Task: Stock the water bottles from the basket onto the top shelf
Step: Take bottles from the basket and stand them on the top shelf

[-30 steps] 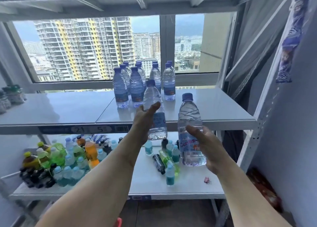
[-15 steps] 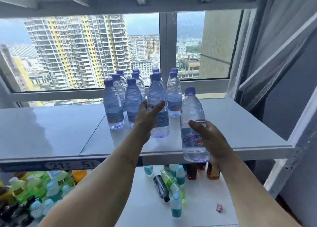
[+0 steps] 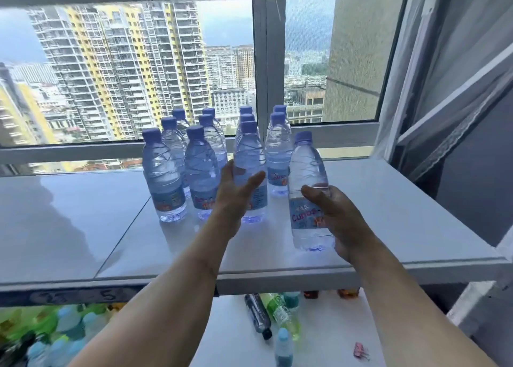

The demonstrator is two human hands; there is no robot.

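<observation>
Top shelf [image 3: 388, 228]: upright bottles, cap up, right hand [image 3: 337, 222] gripping one [image 3: 308, 194], left hand [image 3: 236, 197] seemingly another [image 3: 249, 172].

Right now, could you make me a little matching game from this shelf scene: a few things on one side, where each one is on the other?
Things:
1. bottle with the big label
2. left hand
3. dark bottle
4. pink clip

Places:
A. lying on its side on the lower shelf
B. held in the right hand, near the top shelf's front edge
C. lower shelf, far right
D. around a bottle in the front row

Pairs: 1-B, 2-D, 3-A, 4-C
</observation>
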